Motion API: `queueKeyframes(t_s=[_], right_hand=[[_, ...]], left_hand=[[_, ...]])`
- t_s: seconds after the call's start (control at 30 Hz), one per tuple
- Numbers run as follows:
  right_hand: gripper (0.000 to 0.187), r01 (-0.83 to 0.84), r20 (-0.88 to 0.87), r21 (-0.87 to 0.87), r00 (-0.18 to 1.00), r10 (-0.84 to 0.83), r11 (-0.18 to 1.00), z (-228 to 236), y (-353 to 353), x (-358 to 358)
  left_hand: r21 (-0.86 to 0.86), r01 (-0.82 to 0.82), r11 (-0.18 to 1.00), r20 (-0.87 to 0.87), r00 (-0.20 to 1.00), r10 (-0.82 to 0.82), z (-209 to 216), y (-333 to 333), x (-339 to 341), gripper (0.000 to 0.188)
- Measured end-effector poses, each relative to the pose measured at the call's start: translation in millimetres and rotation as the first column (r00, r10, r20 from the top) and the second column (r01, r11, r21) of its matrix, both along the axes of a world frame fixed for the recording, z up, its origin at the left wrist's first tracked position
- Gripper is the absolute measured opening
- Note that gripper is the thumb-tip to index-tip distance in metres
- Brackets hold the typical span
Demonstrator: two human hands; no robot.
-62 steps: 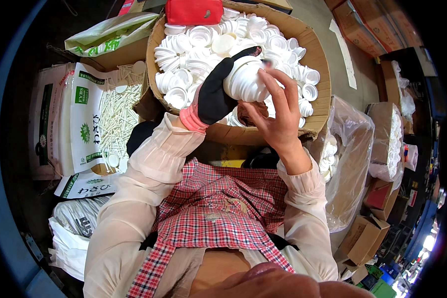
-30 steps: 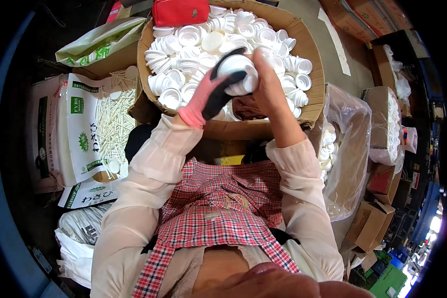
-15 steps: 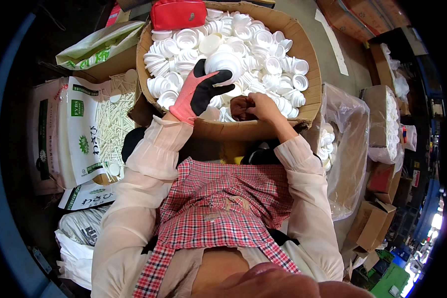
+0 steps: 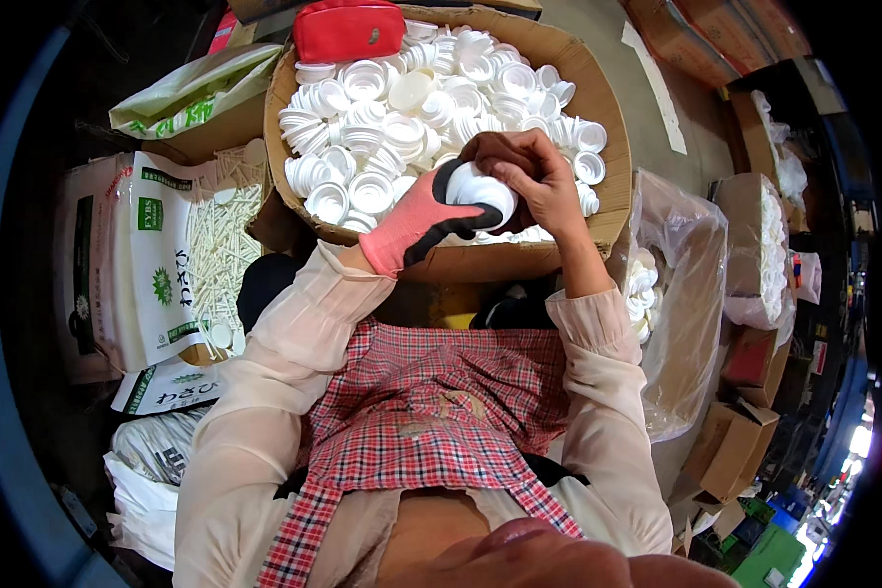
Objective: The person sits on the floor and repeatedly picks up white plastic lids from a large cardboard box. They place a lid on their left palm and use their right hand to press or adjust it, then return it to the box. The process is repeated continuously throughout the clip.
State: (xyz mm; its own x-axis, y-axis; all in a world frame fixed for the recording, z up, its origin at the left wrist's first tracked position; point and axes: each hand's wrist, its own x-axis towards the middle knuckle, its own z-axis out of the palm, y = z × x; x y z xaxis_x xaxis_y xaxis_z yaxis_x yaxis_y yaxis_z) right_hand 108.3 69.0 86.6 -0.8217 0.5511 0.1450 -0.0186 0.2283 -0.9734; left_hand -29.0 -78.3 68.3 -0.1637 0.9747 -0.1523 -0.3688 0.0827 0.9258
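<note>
Wearing a red checked apron [image 4: 426,402], the person has both hands out in front, over the near side of a big brown box [image 4: 461,263]. The left hand [image 4: 416,220], in a pink and black glove, has its grip curled around a round white piece [image 4: 482,199], thumb on the near side. The bare right hand [image 4: 544,178] is just to the right, its fingers bent in close at the far right edge of the piece; I cannot tell if its grip holds anything. So the piece sits between the hands, deeper in the left one. Its long way is hard to tell, as fingers hide part of it. Past the hands lie lots of white lids [image 4: 402,132], then a red pouch [image 4: 348,31] at the box's far left edge
</note>
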Motion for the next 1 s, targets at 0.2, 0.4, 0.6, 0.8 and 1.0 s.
queueKeyframes(t_s=[0.2, 0.4, 0.6, 0.8, 1.0], right_hand=[[0.031, -0.215, 0.149, 0.642, 0.977, 0.155, 0.736, 16, -10, -14], [0.028, -0.108, 0.225, 0.193, 0.972, 0.063, 0.975, 3, 10, -5], [0.03, -0.118, 0.19, 0.455, 0.981, 0.033, 0.882, 11, -6, -14], [0.03, -0.105, 0.18, 0.659, 0.984, -0.02, 0.744, 25, -27, -19], [0.031, -0.018, 0.142, 0.428, 0.989, -0.047, 0.904, 15, -8, -17]], left_hand=[[-0.008, 0.05, 0.999, -0.502, 0.863, -0.047, -4, -1, -4, 0.059], [0.071, -0.125, 0.99, -0.554, 0.82, 0.143, 7, -4, -12, 0.058], [0.065, -0.016, 0.998, -0.597, 0.8, 0.052, 15, -4, -16, 0.05], [0.144, -0.079, 0.986, -0.799, 0.578, 0.163, -3, -4, -11, 0.054], [0.042, -0.056, 0.998, -0.527, 0.847, 0.07, 27, -9, -19, 0.053]])
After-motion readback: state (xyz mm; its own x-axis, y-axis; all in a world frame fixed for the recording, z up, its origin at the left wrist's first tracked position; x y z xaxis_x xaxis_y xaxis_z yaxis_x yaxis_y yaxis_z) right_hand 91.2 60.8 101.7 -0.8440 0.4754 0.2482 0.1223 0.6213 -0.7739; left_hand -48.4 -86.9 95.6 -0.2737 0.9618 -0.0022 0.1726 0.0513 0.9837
